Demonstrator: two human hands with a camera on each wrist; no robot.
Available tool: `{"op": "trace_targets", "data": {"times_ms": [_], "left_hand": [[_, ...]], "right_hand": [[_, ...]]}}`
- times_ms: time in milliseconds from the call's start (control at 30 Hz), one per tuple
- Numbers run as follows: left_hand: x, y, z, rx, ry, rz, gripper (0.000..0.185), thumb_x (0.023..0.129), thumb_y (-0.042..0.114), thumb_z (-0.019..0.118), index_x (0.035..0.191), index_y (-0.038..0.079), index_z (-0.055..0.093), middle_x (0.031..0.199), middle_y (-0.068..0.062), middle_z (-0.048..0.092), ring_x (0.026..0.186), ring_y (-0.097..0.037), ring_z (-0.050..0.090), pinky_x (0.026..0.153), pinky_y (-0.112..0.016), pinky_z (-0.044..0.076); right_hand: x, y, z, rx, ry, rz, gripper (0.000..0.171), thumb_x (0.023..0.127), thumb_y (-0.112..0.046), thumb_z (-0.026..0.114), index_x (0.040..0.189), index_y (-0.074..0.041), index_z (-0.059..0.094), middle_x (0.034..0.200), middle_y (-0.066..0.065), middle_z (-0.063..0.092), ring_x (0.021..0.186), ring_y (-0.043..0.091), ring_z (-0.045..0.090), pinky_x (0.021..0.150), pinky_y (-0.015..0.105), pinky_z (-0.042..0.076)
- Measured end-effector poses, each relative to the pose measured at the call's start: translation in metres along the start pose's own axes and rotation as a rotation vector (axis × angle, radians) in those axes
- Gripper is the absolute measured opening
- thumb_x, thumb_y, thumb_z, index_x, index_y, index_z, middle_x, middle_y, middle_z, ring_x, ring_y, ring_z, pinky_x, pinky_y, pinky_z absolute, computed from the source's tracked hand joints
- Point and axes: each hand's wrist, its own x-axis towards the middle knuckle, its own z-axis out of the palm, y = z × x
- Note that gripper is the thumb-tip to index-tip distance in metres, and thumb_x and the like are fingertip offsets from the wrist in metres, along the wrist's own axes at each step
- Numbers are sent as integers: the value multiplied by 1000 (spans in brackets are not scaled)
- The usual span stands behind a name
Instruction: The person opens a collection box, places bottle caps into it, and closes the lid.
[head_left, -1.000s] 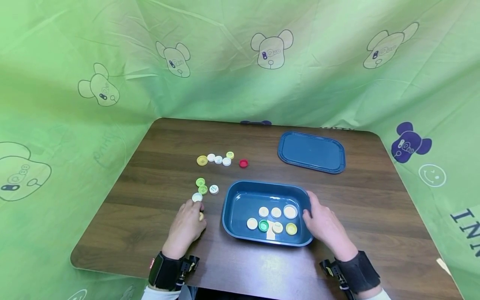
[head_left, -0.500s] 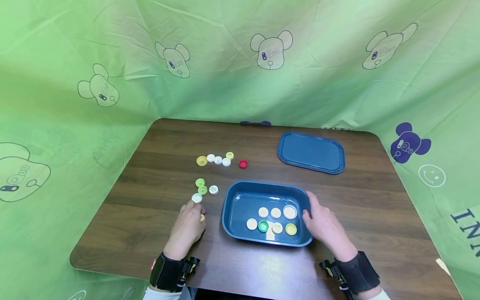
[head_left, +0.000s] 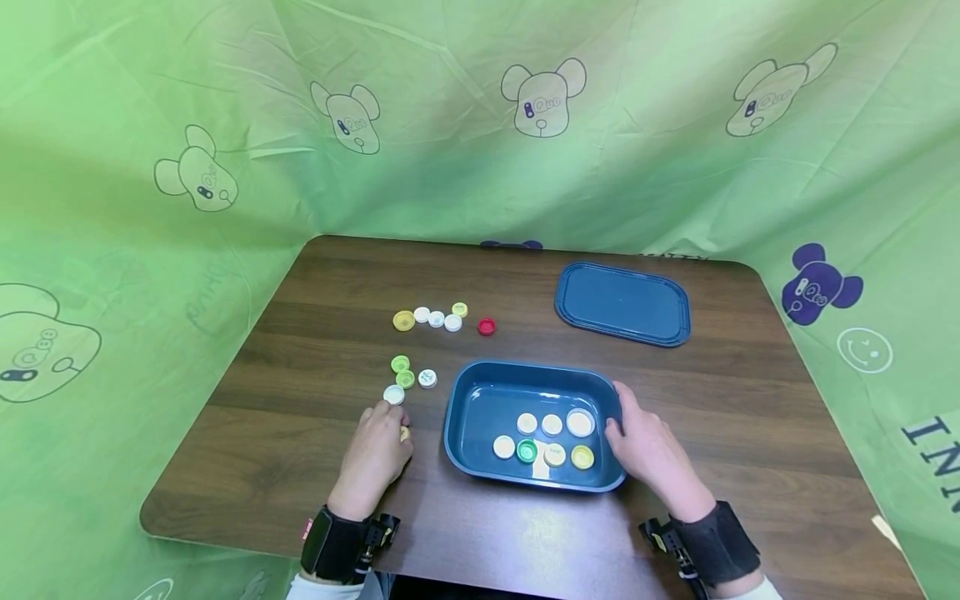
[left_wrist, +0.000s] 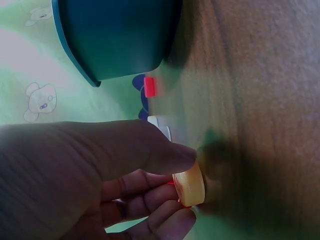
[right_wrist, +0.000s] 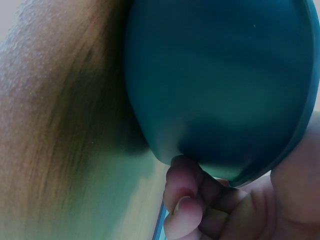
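Left wrist view shows us the left hand (left_wrist: 95,167), its thumb and fingers pinching a yellow cap (left_wrist: 192,186) by the edge. We see a small, round, shallow cap in warm, slightly translucent yellow, with fine ribs along its side and some red at its edge, too unclear to identify. It is at the left near part of the bench (head_left: 277,467), very close to the surface; we cannot tell whether it touches. In the head view only a sliver shows beside the hand, on the near side of a large white cap (head_left: 393,394).

The right hand (head_left: 651,446) grips the right end of a blue tray (head_left: 480,400), its fingers curled against the outer wall and its thumb at the rim. The tray is glossy and rectangular with rounded corners; inside we count five whitish caps (head_left: 580,422), a green cap (head_left: 527,452) and a pale yellow disc (head_left: 582,457).

Farther left we find two light green caps (head_left: 405,379) beside a printed white cap (head_left: 427,379). Beyond them are a loose row of caps (head_left: 437,319) and a red cap (head_left: 487,327). A blue lid (head_left: 622,304) lies flat at the far right.
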Motion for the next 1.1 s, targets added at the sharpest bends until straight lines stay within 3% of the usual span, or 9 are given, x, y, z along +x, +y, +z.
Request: {"op": "trace_targets", "data": {"times_ms": [433, 733, 967, 1100], "left_hand": [[0, 1, -1, 1, 38, -4, 23, 69, -4, 77, 87, 1, 63, 87, -10, 58, 77, -31, 53, 69, -44, 45], [2, 8, -10, 5, 34, -12, 21, 72, -4, 75, 88, 1, 64, 87, -10, 58, 79, -30, 53, 69, -43, 46], [14, 37, -35, 8, 20, 13, 23, 77, 0, 77, 97, 1, 68, 93, -9, 59, 86, -27, 53, 74, -40, 49], [21, 59, -45, -1, 9, 76, 21, 77, 1, 78, 96, 3, 68, 93, -7, 58, 86, -25, 52, 73, -37, 50]], "right_hand": [[0, 0, 0, -9, -5, 12, 66, 101, -15, 55, 156, 0, 22, 136, 39, 51, 103, 44, 67, 82, 58, 56], [0, -2, -1, -19, -8, 16, 66, 101, -15, 55, 156, 1, 22, 138, 39, 50, 111, 49, 63, 85, 60, 54], [0, -1, -1, -19, -3, 13, 66, 101, -15, 54, 156, 1, 22, 137, 39, 51, 109, 49, 64, 84, 59, 55], [0, -1, 0, -19, 0, 14, 66, 101, -15, 55, 156, 1, 22, 137, 39, 50, 110, 50, 64, 84, 59, 55]]}}
